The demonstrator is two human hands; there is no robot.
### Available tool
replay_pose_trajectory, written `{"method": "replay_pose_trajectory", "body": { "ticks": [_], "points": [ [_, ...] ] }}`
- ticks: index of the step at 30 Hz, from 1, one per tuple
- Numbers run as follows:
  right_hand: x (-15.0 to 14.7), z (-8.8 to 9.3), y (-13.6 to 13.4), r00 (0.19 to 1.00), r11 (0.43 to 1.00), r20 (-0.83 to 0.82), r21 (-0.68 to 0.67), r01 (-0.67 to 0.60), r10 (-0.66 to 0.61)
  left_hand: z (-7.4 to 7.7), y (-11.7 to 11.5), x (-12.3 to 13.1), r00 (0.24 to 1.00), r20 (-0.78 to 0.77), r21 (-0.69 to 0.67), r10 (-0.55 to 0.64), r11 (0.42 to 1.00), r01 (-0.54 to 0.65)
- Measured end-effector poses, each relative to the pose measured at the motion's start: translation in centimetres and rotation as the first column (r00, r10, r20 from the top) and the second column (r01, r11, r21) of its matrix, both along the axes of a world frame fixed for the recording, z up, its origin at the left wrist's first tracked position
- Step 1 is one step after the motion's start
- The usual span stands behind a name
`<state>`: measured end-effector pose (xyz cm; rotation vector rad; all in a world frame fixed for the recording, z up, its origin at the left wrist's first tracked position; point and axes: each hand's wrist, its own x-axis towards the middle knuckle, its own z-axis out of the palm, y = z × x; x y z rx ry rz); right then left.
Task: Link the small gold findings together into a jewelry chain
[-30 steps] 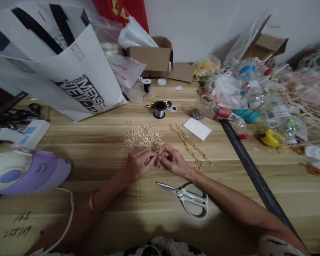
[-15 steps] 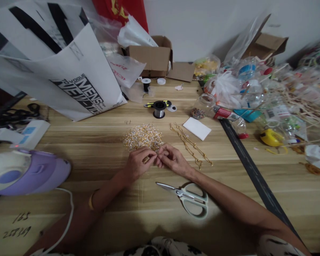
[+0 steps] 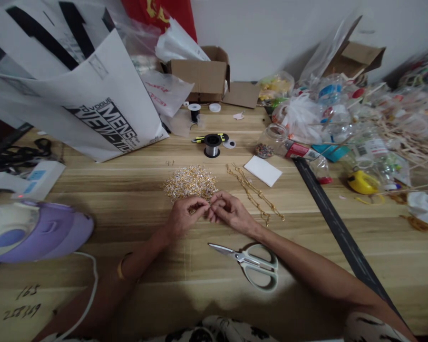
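My left hand [image 3: 183, 216] and my right hand [image 3: 228, 213] meet fingertip to fingertip just below a heap of small gold and silver metal pieces [image 3: 190, 183] on the wooden table [image 3: 128, 190]. Both hands are pinched shut on a tiny gold piece between them, too small to name. A gold chain [image 3: 255, 194] lies to the right of my right hand. Pale green scissors [image 3: 251, 266] lie shut near my right forearm.
A purple and white appliance [image 3: 32, 230] with a white cord sits at the left. A large printed paper bag [image 3: 74, 80] and a cardboard box [image 3: 199, 76] stand behind. A wire spool [image 3: 212, 145], a white card [image 3: 263, 171], a bead jar [image 3: 269, 142] and piled bags and sticks [image 3: 378, 123] fill the right.
My hands have stayed pressed together by the heap; the fingers shifted slightly and the gold piece under my left fingers shows less. The view moved a little.
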<state>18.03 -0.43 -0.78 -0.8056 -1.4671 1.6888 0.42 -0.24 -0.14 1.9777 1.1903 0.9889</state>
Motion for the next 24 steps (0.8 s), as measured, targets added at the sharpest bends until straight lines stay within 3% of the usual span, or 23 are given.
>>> {"method": "replay_pose_trajectory", "body": {
  "ticks": [6,24],
  "points": [
    [-0.02,-0.06,0.03,1.0,1.0,-0.006,-0.01,-0.009,0.009,-0.25,0.18,-0.12,0.999,0.041,-0.066,-0.022,0.998,0.025],
    [0.27,-0.09,0.47,0.998,0.994,0.011,-0.095,-0.062,0.063,-0.28,0.38,-0.31,0.993,0.045,-0.018,-0.112,0.993,0.112]
  ]
}}
